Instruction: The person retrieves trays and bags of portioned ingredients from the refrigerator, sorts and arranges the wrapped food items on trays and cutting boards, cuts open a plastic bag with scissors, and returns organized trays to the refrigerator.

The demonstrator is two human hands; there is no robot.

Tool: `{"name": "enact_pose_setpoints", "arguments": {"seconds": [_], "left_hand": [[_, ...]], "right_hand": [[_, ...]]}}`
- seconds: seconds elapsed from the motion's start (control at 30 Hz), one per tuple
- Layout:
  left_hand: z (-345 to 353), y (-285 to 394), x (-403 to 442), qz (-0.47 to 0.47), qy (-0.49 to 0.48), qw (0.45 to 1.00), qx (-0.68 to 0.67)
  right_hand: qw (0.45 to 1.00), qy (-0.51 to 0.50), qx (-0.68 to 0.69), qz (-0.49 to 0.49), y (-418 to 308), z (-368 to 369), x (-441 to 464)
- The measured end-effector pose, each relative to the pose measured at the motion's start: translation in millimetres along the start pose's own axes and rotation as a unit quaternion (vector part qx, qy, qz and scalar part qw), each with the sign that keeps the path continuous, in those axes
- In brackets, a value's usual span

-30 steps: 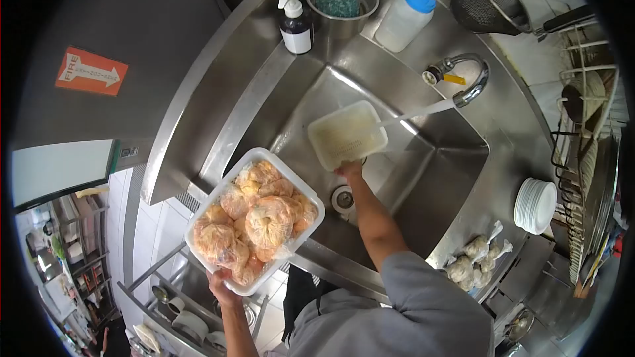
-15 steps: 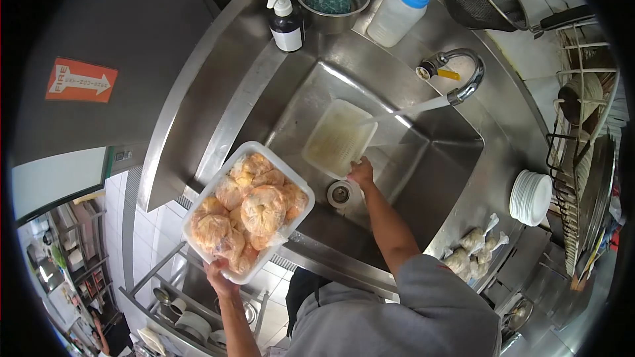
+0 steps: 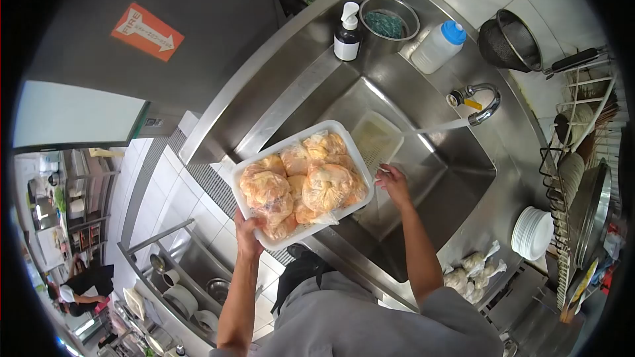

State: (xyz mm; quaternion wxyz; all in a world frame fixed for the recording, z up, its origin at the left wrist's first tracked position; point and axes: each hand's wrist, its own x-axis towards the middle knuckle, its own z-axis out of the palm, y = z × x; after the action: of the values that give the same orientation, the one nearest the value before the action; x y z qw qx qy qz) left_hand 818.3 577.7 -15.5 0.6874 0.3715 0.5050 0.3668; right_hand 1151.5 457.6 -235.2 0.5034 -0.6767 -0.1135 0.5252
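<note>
My left hand [image 3: 249, 233] grips the near left corner of a white plastic tub [image 3: 259, 243]. Several clear plastic bags of raw, orange-yellow meat that looks like chicken [image 3: 329, 187] fill it. Held in front of me, the tub overlaps the sink's near left edge. My right hand [image 3: 393, 185] hangs over the sink just right of the tub, fingers apart and holding nothing. Beyond it, a translucent plastic container [image 3: 380, 137] lies in the sink basin [image 3: 450, 192], partly hidden by the tub. Water runs from the faucet [image 3: 488, 107] toward that container.
Along the sink's back rim stand a soap pump bottle [image 3: 348, 36], a metal bowl [image 3: 390, 23] with a green scrubber and a blue-capped bottle [image 3: 439, 47]. To the right are stacked white plates [image 3: 532, 233], small tied bags [image 3: 473, 272] and a dish rack [image 3: 562, 178]. A person [image 3: 86, 291] is far left.
My right hand has let go of the container in the sink and moved back toward the tub. The tub has shifted right, nearer that hand. The camera view has turned.
</note>
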Motion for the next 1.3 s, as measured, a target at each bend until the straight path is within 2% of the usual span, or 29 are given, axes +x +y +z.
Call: {"name": "enact_pose_setpoints", "arguments": {"seconds": [0.13,0.2,0.33,0.4,0.53,0.6,0.67,0.73,0.8,0.87,0.9,1.0,1.03,1.17,1.23,1.27,1.3], "left_hand": [[-25,-13,-5,-0.015,0.010,1.000,-0.024],[-31,-17,-10,0.002,0.029,0.999,-0.036],[-49,-13,-20,0.008,0.027,0.998,-0.049],[-51,-3,-29,0.014,0.042,0.997,-0.063],[-75,0,-48,0.032,0.053,0.990,-0.126],[-99,-7,-57,0.038,0.073,0.987,-0.138],[-121,-2,-68,0.038,0.086,0.986,-0.141],[-135,10,-84,0.060,0.113,0.977,-0.172],[-156,14,-98,0.081,0.142,0.968,-0.191],[-189,16,-110,0.103,0.168,0.956,-0.219],[-206,21,-116,0.110,0.183,0.949,-0.232],[-256,42,-129,0.146,0.221,0.933,-0.244],[-226,58,-128,0.109,0.239,0.933,-0.247],[-294,94,-133,0.137,0.296,0.909,-0.260],[-326,99,-124,0.162,0.335,0.889,-0.265],[-311,105,-121,0.129,0.342,0.888,-0.279],[-327,108,-118,0.133,0.350,0.881,-0.288]], "right_hand": [[0.999,0.005,-0.022,-0.045,29,-6,-2],[0.995,0.020,-0.102,-0.015,17,-6,-15],[0.995,0.028,-0.096,-0.031,11,-18,-24],[0.998,0.035,-0.027,-0.051,-2,-19,-21],[0.995,0.026,-0.062,-0.068,-13,-12,-23],[0.989,0.033,-0.104,-0.095,-18,0,-31],[0.966,0.011,-0.227,-0.120,-25,13,-36],[0.975,-0.010,-0.144,-0.172,-24,37,-40],[0.964,-0.055,-0.147,-0.213,-62,72,-68],[0.963,-0.039,-0.134,-0.233,-83,121,-94],[0.958,-0.073,-0.140,-0.240,-97,148,-110],[0.932,-0.083,-0.171,-0.308,-129,223,-155],[0.929,-0.073,-0.207,-0.297,-161,202,-166],[0.888,-0.146,-0.230,-0.370,-180,308,-167],[0.883,-0.177,-0.239,-0.362,-184,354,-163],[0.892,-0.167,-0.274,-0.319,-202,340,-170],[0.886,-0.178,-0.281,-0.323,-203,360,-170]]}}
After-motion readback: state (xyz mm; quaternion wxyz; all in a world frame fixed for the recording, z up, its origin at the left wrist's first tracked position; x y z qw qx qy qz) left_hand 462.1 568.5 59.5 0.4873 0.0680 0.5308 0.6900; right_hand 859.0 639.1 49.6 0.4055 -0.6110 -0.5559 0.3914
